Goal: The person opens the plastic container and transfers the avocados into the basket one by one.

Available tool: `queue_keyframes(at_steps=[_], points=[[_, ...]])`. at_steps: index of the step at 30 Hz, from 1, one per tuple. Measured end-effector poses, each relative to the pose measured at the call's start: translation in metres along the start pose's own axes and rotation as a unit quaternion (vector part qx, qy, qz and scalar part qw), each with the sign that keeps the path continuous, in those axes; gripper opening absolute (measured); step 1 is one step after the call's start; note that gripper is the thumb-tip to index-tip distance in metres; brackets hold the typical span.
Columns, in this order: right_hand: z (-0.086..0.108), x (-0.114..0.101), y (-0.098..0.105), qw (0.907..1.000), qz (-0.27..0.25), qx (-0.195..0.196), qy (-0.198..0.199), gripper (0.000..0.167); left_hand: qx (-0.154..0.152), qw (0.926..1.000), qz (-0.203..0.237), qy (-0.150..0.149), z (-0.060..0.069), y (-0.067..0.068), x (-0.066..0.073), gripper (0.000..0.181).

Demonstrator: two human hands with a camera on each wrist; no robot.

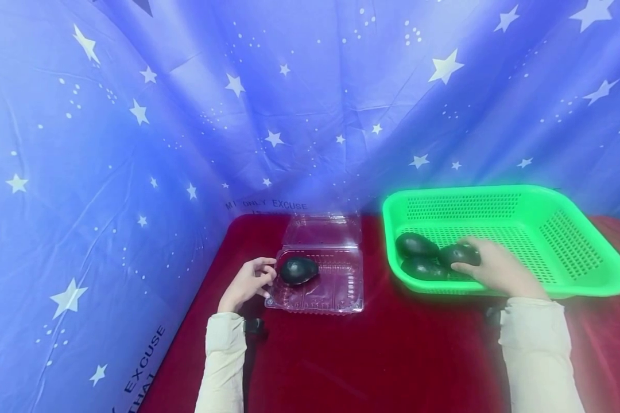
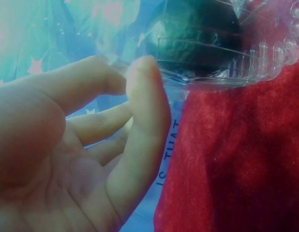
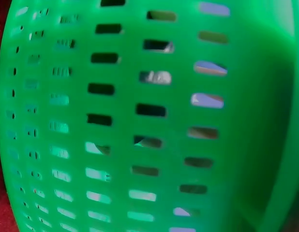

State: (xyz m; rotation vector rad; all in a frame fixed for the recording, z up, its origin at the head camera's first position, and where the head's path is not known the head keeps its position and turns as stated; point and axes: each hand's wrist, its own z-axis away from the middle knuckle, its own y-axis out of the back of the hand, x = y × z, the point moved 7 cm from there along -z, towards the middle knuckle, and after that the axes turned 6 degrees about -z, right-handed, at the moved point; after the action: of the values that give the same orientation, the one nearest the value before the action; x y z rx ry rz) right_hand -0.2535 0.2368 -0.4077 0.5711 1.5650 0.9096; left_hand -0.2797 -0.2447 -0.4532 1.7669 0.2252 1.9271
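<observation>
A clear plastic clamshell container (image 1: pixel 336 289) lies with its lid (image 1: pixel 322 229) folded back, holding one dark avocado (image 1: pixel 298 271) at its left side. My left hand (image 1: pixel 248 281) pinches the container's left edge between thumb and fingers; the left wrist view shows the thumb (image 2: pixel 147 111) up against that edge. Over in the green basket (image 1: pixel 573 281), my right hand (image 1: pixel 503 269) grips an avocado (image 1: pixel 457 257), thumb on the near side and fingers over the top. Two more avocados, one behind (image 1: pixel 415 245) and one in front (image 1: pixel 423 268), lie left of it. The basket's wall hides the right hand in the right wrist view.
A red cloth (image 1: pixel 382 355) covers the table. Blue star-printed fabric (image 1: pixel 310 115) hangs behind and along the left side. The basket's raised, slotted wall (image 3: pixel 125 130) stands close to the right wrist.
</observation>
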Motion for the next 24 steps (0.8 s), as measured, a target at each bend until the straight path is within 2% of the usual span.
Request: queue_keyframes(at_steps=[10, 24], points=[[-0.0023, 0.0081, -0.0043, 0.9997, 0.0, -0.016, -0.018, 0.069, 0.0, 1.0, -0.002, 0.001, 0.0005, 0.0005, 0.0006, 0.045], [-0.0026, 0.0093, -0.0058, 0.9995, -0.007, -0.025, -0.019, 0.062, 0.001, 1.0, -0.001, -0.003, -0.001, 0.0005, -0.0011, 0.046]])
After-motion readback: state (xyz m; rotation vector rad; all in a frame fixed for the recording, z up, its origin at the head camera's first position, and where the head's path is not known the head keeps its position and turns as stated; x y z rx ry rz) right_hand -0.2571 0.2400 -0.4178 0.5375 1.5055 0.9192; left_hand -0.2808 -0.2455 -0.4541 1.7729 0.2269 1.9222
